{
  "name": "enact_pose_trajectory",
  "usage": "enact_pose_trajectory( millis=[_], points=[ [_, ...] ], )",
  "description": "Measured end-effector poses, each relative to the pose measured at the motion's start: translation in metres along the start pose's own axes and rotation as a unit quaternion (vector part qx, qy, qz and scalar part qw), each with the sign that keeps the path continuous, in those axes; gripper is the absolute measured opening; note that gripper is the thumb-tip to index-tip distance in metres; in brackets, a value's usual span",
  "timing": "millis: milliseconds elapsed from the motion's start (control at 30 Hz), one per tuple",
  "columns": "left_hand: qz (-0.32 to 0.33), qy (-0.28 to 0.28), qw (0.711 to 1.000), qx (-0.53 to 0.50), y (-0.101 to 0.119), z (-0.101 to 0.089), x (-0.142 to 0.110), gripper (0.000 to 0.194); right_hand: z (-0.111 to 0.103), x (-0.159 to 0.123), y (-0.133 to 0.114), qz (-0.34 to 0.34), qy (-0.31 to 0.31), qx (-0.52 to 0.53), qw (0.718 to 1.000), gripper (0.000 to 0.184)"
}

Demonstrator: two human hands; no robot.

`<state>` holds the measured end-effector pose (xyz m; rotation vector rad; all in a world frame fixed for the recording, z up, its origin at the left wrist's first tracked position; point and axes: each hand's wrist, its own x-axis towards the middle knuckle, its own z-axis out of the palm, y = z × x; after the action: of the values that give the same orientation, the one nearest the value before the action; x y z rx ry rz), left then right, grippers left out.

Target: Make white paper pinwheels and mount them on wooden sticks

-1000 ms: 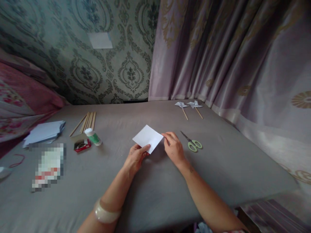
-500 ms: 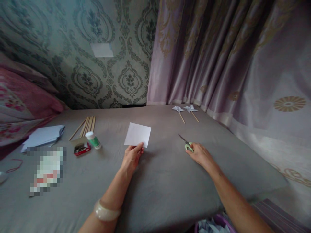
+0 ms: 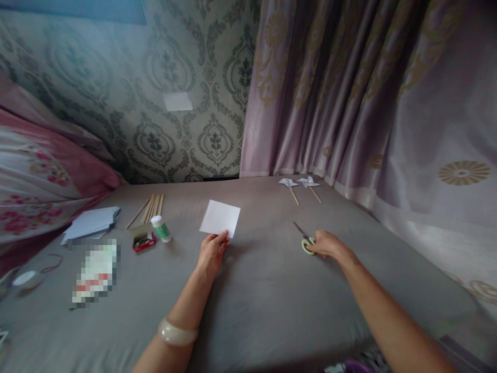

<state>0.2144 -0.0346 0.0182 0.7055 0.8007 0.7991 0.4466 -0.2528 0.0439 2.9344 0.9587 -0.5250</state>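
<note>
A square sheet of white paper [image 3: 220,217] is pinched at its lower right edge between the thumb and fingers of my left hand [image 3: 213,249], held above the grey-covered surface. My right hand [image 3: 328,244] has its fingers closed at the pale green handles of a pair of scissors [image 3: 308,246]. The dark blades point away to the upper left, apart from the paper. Beyond the scissors lie two white paper pinwheels on sticks, a left pinwheel [image 3: 288,183] and a right pinwheel [image 3: 308,182].
At the left lie wooden sticks [image 3: 153,208], a white-capped green bottle [image 3: 161,229], a small red box [image 3: 144,241] of metal bits and a stack of white paper [image 3: 91,223]. A blurred-out packet [image 3: 95,272] and a white round object [image 3: 28,280] are nearer. A curtain [image 3: 349,103] borders the right.
The view has shifted, so the things at the left sit further right in the picture. My right hand and the scissors have moved slightly right. My left hand still holds the paper.
</note>
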Motion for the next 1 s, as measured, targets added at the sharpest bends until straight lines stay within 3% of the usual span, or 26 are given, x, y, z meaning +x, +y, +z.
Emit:
enact_pose_trajectory(
  millis=[167,233,433,533,633,833,1000],
  points=[
    [0.021,-0.018,1.000,-0.013,0.007,0.010,-0.004,0.027,-0.006,0.001,0.001,0.010,-0.010,0.042,0.999,0.021],
    [0.027,-0.025,0.999,-0.017,0.012,0.019,-0.007,0.029,-0.005,0.003,0.002,0.016,-0.005,0.122,0.992,0.026],
    [0.036,-0.039,0.997,-0.049,0.022,0.043,-0.009,0.024,0.002,0.002,-0.019,-0.024,0.004,0.379,0.925,0.024],
    [0.042,-0.046,0.996,-0.065,0.019,0.046,-0.008,0.024,0.002,-0.006,-0.048,-0.075,-0.028,0.592,0.802,0.031],
    [0.048,-0.048,0.996,-0.063,0.014,0.043,-0.007,0.027,-0.002,-0.015,-0.083,-0.102,-0.065,0.671,0.731,0.039],
    [0.048,-0.040,0.997,-0.034,0.013,0.028,-0.006,0.038,-0.004,-0.023,-0.134,-0.173,-0.020,0.670,0.722,0.034],
    [0.049,-0.043,0.997,-0.046,0.017,0.023,-0.007,0.039,0.020,-0.026,-0.145,-0.183,0.023,0.612,0.769,0.034]
  ],
)
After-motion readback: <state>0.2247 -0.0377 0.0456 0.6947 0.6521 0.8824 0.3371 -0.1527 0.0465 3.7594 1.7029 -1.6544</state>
